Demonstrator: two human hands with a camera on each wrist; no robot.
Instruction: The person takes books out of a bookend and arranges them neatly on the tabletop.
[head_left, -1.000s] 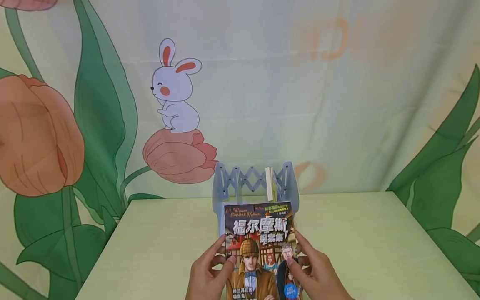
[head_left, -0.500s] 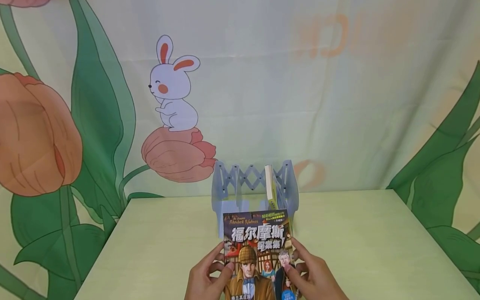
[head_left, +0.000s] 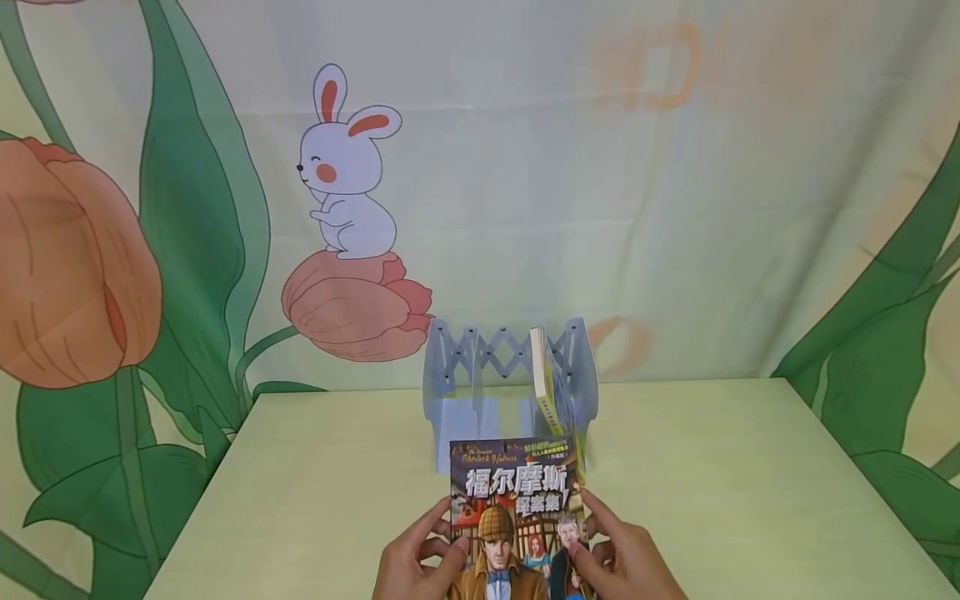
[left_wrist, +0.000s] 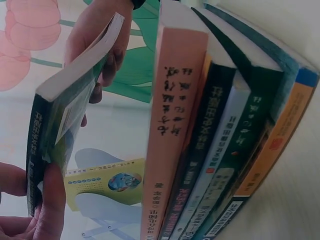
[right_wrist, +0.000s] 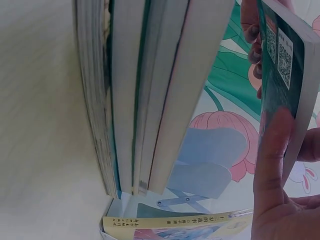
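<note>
A paperback Sherlock Holmes book (head_left: 510, 517), its cover showing a person in a checked cap, is held up at the bottom centre of the head view. My left hand (head_left: 423, 550) grips its left side with the thumb on the front cover. On the opposite edge my right hand (head_left: 618, 550) holds it the same way. Both wrist views show the book from below, its spine (left_wrist: 36, 145) dark and its back cover (right_wrist: 282, 60) carrying printed codes. The book's lower end runs out of the head view. Behind it stands a blue folding bookrack (head_left: 450, 417).
One book (head_left: 542, 375) leans upright in the rack's right section. In the wrist views a stack of several books (left_wrist: 175, 75) lies on the light table (right_wrist: 45, 125), close below the held book. A curtain (head_left: 675, 233) printed with flowers and a rabbit hangs behind the table.
Both hands have lowered the book slightly toward the bottom of the head view, so more of the rack and its leaning book shows. The grip stays the same.
</note>
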